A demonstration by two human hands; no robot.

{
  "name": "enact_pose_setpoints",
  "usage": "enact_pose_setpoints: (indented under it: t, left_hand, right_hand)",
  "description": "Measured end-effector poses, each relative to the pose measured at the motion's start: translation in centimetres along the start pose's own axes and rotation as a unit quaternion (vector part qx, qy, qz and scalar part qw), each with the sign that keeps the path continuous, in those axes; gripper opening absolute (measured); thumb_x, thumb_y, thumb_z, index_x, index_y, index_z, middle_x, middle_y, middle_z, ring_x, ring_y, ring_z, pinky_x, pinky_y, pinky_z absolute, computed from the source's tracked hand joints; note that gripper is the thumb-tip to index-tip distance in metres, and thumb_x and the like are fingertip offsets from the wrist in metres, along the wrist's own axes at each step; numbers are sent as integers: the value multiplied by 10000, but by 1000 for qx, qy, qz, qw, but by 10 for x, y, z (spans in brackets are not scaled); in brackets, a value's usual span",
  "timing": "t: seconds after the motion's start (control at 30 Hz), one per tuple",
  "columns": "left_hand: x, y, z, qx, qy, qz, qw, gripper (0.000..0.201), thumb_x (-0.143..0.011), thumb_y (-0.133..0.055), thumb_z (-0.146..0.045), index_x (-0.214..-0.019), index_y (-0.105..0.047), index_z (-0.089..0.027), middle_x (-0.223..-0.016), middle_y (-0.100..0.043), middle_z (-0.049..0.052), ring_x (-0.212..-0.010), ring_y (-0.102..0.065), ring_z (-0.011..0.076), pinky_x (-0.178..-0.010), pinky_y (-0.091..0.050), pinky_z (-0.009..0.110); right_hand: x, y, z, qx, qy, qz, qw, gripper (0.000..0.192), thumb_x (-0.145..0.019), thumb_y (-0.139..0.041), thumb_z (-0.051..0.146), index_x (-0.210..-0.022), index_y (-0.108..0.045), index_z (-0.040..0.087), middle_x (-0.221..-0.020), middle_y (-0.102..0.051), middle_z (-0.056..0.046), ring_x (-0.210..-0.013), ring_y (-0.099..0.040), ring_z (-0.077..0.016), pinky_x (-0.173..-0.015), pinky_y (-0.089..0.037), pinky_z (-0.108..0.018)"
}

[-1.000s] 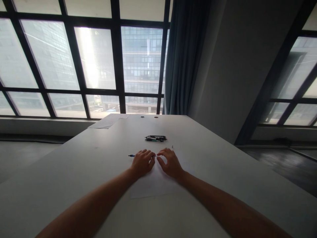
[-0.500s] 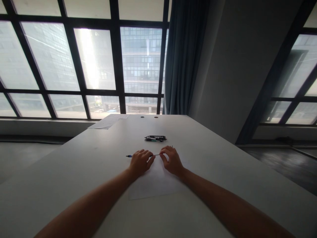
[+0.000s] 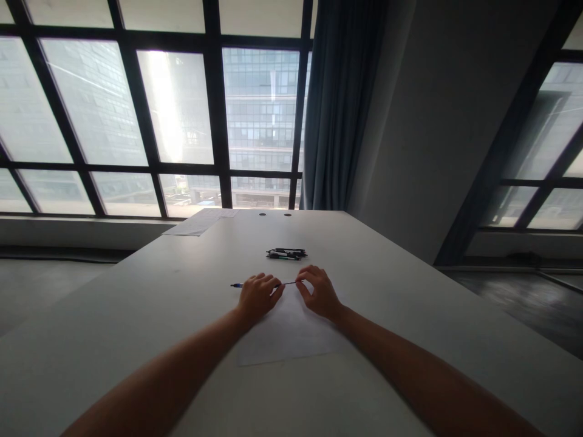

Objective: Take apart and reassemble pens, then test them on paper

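Observation:
My left hand (image 3: pixel 257 297) grips a thin pen barrel (image 3: pixel 237 285) whose blue end sticks out to the left. My right hand (image 3: pixel 320 292) pinches the thin refill (image 3: pixel 286 283) that runs out of the barrel toward it. Both hands rest over a white sheet of paper (image 3: pixel 286 337) on the white table (image 3: pixel 150 315). A small pile of dark pens (image 3: pixel 286 254) lies just beyond the hands.
More sheets of paper (image 3: pixel 199 222) lie at the table's far left corner, by two cable holes (image 3: pixel 274 214). Large windows and a blue curtain (image 3: pixel 339 103) stand behind the table. Dark floor lies to the right.
My hands were close together over the pen. My right hand has drawn to the right, and a thin refill now shows between the two hands.

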State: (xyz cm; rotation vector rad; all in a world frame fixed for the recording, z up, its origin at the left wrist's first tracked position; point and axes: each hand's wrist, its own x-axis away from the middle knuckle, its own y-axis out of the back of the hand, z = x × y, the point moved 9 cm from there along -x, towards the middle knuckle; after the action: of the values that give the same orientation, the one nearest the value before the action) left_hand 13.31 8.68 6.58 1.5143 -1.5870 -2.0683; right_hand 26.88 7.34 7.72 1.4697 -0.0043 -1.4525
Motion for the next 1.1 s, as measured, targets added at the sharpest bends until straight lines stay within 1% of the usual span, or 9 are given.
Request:
enact_pose_setpoints:
  t: [0.17, 0.27, 0.43, 0.67, 0.83, 0.9, 0.97, 1.03, 1.1]
  left_hand:
    - [0, 0, 5, -3, 18, -3, 1000, 379, -943, -465, -449, -757, -682, -201, -728, -686, 34, -700, -590, 166, -634, -385, 278]
    - [0, 0, 7, 1, 27, -6, 1000, 396, -938, -465, -472, -743, -678, -200, -709, -679, 32, -691, -589, 164, -621, -380, 275]
    - [0, 0, 1, 13, 3, -9, 1000, 349, -961, -420, -392, -819, -678, -206, -734, -663, 33, -696, -581, 154, -634, -396, 278]
    - [0, 2, -3, 13, -4, -8, 1000, 276, -944, -430, -320, -883, -677, -213, -756, -660, 26, -718, -583, 156, -664, -418, 280]
    - [0, 1, -3, 8, -1, 0, 1000, 283, -942, -428, -318, -878, -683, -213, -762, -662, 32, -718, -582, 157, -671, -427, 279]
    - [0, 0, -2, 9, 4, 4, 1000, 299, -945, -415, -318, -871, -684, -209, -766, -666, 38, -725, -588, 159, -684, -433, 282]
    - [0, -2, -1, 16, 11, 15, 1000, 290, -939, -426, -329, -900, -686, -206, -778, -672, 44, -743, -598, 166, -702, -446, 289]
    - [1, -7, 1, 25, 16, 41, 999, 271, -913, -476, -369, -965, -687, -206, -801, -679, 51, -766, -611, 181, -713, -461, 302]
    - [2, -14, 2, 35, 17, 81, 996, 288, -880, -527, -415, -1007, -688, -213, -830, -687, 57, -791, -626, 201, -713, -473, 315]
  right_hand:
    - [-4, 3, -2, 4, -1, 8, 1000, 76, -834, -545, 178, -796, -607, 200, -928, -629, -64, -885, -562, -199, -800, -392, -347]
    - [-9, 9, -3, 8, 17, 23, 1000, 77, -810, -560, 157, -770, -609, 202, -936, -632, -64, -897, -562, -203, -803, -391, -355]
    - [-16, 17, -14, 29, 14, 41, 999, 77, -775, -585, 138, -751, -623, 201, -972, -632, -68, -933, -559, -213, -829, -385, -365]
    - [-15, 13, -20, 41, 4, 52, 998, 91, -754, -611, 108, -739, -623, 197, -974, -631, -56, -931, -563, -205, -828, -384, -354]
    - [-15, 12, -27, 49, -11, 58, 997, 97, -754, -612, 107, -746, -633, 202, -982, -633, -55, -933, -566, -205, -834, -395, -358]
    - [-16, 13, -34, 43, -23, 48, 998, 100, -746, -614, 106, -734, -635, 202, -979, -633, -52, -937, -570, -206, -848, -401, -364]
    - [-15, 16, -46, 19, -51, 21, 998, 91, -740, -614, 116, -716, -631, 202, -961, -634, -51, -936, -576, -207, -863, -414, -368]
    - [-13, 19, -61, -13, -91, -9, 996, 71, -741, -610, 141, -707, -627, 201, -932, -633, -52, -907, -585, -202, -858, -435, -361]
    - [-10, 19, -75, -36, -125, -31, 991, 48, -741, -604, 167, -712, -629, 197, -906, -632, -51, -847, -590, -188, -828, -454, -343]
